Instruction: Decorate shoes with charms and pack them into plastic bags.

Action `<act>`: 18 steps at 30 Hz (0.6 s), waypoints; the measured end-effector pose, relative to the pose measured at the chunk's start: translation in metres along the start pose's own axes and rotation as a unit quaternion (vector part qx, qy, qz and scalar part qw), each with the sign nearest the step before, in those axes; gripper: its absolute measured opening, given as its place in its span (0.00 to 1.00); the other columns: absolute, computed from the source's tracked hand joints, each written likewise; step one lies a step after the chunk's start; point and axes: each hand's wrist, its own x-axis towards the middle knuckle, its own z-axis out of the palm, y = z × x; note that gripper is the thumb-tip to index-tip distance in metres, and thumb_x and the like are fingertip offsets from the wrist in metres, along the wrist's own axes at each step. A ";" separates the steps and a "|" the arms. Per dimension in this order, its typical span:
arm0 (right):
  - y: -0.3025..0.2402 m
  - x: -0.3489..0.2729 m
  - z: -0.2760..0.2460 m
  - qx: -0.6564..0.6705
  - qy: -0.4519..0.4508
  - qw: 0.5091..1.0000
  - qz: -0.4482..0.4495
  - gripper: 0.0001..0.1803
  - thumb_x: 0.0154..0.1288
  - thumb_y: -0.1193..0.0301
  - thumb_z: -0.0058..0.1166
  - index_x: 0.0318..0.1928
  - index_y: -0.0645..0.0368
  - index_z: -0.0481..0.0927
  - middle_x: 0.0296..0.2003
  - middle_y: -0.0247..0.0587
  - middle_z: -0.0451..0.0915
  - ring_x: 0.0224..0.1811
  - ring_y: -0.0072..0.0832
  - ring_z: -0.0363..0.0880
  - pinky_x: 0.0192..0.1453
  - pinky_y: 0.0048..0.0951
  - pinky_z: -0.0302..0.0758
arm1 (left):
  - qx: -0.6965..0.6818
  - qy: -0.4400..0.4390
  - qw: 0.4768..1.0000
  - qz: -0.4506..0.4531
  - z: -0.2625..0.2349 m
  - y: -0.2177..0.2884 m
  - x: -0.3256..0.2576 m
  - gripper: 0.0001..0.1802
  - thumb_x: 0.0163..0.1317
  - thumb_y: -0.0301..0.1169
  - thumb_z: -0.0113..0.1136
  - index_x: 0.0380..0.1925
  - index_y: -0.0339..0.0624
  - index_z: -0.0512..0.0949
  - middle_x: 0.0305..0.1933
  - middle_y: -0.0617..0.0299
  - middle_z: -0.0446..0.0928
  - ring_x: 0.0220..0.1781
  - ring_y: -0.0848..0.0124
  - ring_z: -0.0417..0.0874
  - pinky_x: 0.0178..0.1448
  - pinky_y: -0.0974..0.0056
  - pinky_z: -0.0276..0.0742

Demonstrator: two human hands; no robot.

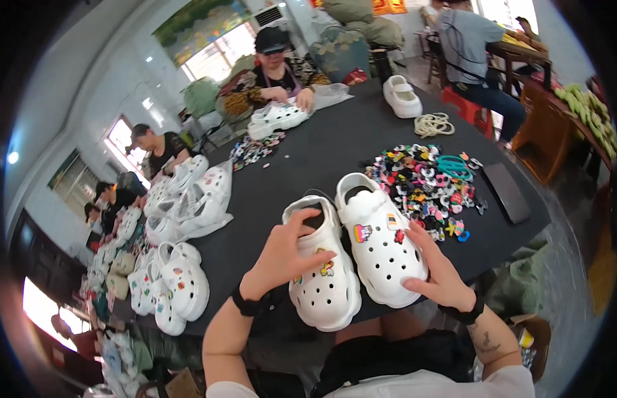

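Two white clogs with ventilation holes lie side by side before me, toes toward me. My left hand (282, 255) grips the left clog (325, 300), its fingers at the heel opening and its thumb across the top beside a colourful charm (327, 268). Around the outer side of the right clog (383, 265) my right hand (441, 268) is closed, thumb near the toe and fingers by a red charm (399, 237). A pink-and-white charm (363, 233) and an orange-and-white one (391, 221) also sit on that clog.
Beyond the right clog spreads a pile of charms (421, 182) with teal-handled scissors (454, 168). A dark flat case (506, 192) lies beside it. Decorated clogs (182, 285) and bagged clogs (199, 202) stand at left. Across the black table (321, 142), a co-worker handles a white clog (277, 119).
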 end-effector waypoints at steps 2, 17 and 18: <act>-0.004 0.003 0.005 0.025 -0.013 1.000 -0.002 0.46 0.56 0.56 0.65 0.69 0.64 0.58 0.72 0.61 0.52 0.75 0.49 0.51 0.74 0.40 0.52 | 0.004 -0.074 0.996 0.058 -0.011 -0.001 0.006 0.44 0.46 0.42 0.76 0.62 0.45 0.66 0.45 0.48 0.81 0.41 0.59 0.86 0.50 0.60 0.77; -0.009 -0.006 0.017 0.078 0.019 0.997 0.015 0.42 0.60 0.65 0.54 0.72 0.64 0.53 0.73 0.53 0.50 0.76 0.41 0.49 0.76 0.39 0.46 | -0.101 -0.347 0.931 -0.054 0.012 0.008 0.072 0.44 0.44 0.54 0.74 0.56 0.37 0.75 0.51 0.51 0.81 0.51 0.60 0.83 0.56 0.63 0.76; -0.008 -0.006 0.017 0.075 0.020 0.997 0.014 0.42 0.60 0.65 0.54 0.72 0.64 0.53 0.73 0.53 0.50 0.76 0.41 0.49 0.76 0.39 0.46 | -0.093 -0.342 0.932 -0.073 0.012 0.010 0.072 0.42 0.45 0.55 0.74 0.55 0.37 0.76 0.51 0.51 0.81 0.51 0.61 0.83 0.56 0.63 0.76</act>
